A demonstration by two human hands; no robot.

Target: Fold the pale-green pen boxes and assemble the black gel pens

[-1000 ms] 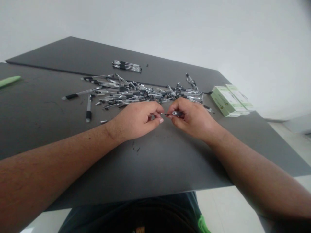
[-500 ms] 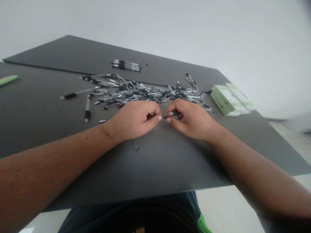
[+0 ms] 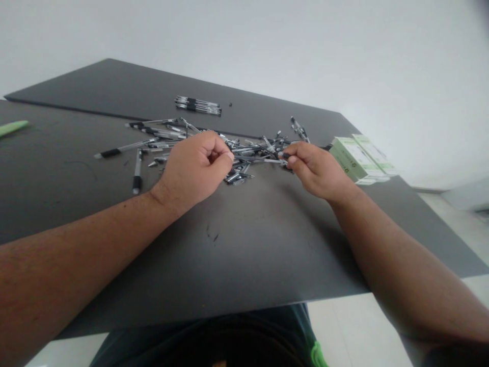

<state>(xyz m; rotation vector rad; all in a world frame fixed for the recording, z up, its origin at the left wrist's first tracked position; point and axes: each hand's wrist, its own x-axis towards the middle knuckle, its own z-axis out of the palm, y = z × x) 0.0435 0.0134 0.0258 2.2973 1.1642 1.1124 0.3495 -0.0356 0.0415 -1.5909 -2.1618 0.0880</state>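
My left hand (image 3: 198, 168) is closed in a pinch above the near left part of a pile of pens (image 3: 252, 150). Whatever lies between its thumb and fingertip is hidden. Over the right part of the pile, my right hand (image 3: 319, 171) grips a pen (image 3: 284, 155) between thumb and fingers. Only a dark section with a paler end shows beyond the fingertips. The two hands are apart. The loose pens have clear barrels and black grips, and lie in many directions.
A neat row of pens (image 3: 197, 105) lies at the back, with a small black piece (image 3: 230, 104) beside it. Green and white boxes (image 3: 361, 159) stand at the right. A light green object (image 3: 13, 127) is at the far left. Dark marks (image 3: 212, 234) show on the grey table (image 3: 244, 265).
My hands have moved apart and away from me, from meeting at a thin dark piece to hovering over the pile. My left hand went left, my right hand slightly right.
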